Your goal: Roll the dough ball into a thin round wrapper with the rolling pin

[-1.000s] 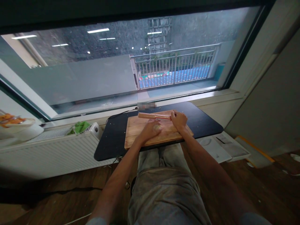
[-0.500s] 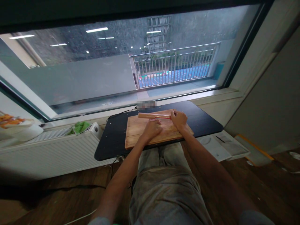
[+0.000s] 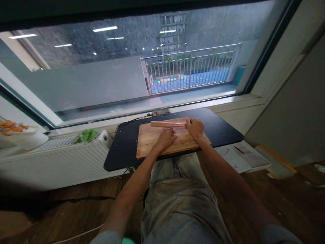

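Observation:
A wooden cutting board (image 3: 147, 145) lies on a small black table. My right hand (image 3: 195, 128) is closed around the right end of what looks like a kitchen knife (image 3: 162, 124). Its long, straight blade points left across the far part of the board and looks light brown like the wood, with a shiny line along it. On the near side of the blade, my left hand (image 3: 166, 137) presses down with curled fingers. Something small and pale shows at its fingertips, too small to name.
The black table (image 3: 223, 132) carries scattered specks and, at its far edge, a small blurred object (image 3: 161, 112) with a cable. A radiator (image 3: 63, 162) with a green cloth (image 3: 88, 135) stands left. White boxes (image 3: 236, 157) are at the lower right. A large window (image 3: 101, 84) rises behind.
The view has shifted slightly. Both hands and the knife keep nearly the same places over the board; the left fingers have moved very slightly.

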`<state>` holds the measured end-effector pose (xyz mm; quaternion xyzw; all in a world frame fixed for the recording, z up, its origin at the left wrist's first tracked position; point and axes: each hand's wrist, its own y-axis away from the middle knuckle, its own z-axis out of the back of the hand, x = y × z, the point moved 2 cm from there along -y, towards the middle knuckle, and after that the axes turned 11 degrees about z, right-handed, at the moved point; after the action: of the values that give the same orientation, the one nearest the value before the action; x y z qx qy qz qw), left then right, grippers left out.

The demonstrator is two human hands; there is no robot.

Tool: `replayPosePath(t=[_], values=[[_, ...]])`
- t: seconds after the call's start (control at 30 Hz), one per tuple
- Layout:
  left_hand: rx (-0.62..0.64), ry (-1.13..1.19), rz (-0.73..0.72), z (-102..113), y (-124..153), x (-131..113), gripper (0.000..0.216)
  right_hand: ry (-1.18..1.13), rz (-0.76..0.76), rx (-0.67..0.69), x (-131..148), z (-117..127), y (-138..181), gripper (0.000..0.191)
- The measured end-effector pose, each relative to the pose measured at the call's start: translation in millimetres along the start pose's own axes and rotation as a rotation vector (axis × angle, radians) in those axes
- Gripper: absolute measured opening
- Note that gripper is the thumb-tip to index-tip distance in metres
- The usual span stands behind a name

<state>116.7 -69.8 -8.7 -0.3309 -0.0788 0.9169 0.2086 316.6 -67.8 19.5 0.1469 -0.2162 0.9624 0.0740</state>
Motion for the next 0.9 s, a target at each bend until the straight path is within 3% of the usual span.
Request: replayPosePath(t=[0.17, 0.3, 0.5, 0.7, 0.9], values=[[0.022, 0.061, 0.018, 2, 2, -1, 0.021, 0.008, -0.002, 0.006, 1, 1, 1, 0.054], [0.015, 0.074, -0.05, 2, 5, 0, 0.025, 0.009, -0.003, 0.013, 1, 1, 1, 0.053], [0.03, -0.105, -0.131, 7, 14, 3, 0.03, -0.001, -0.005, 0.008, -2, -2, 0, 0.052], [0.022, -0.276, -0.162, 15, 28, -9, 0.027, 0.008, 0.01, -0.008, -2, -3, 0, 0.053], [0.069, -0.234, -0.152, 16, 37, 0, 0.033, 0.006, -0.021, -0.006, 1, 4, 3, 0.053]])
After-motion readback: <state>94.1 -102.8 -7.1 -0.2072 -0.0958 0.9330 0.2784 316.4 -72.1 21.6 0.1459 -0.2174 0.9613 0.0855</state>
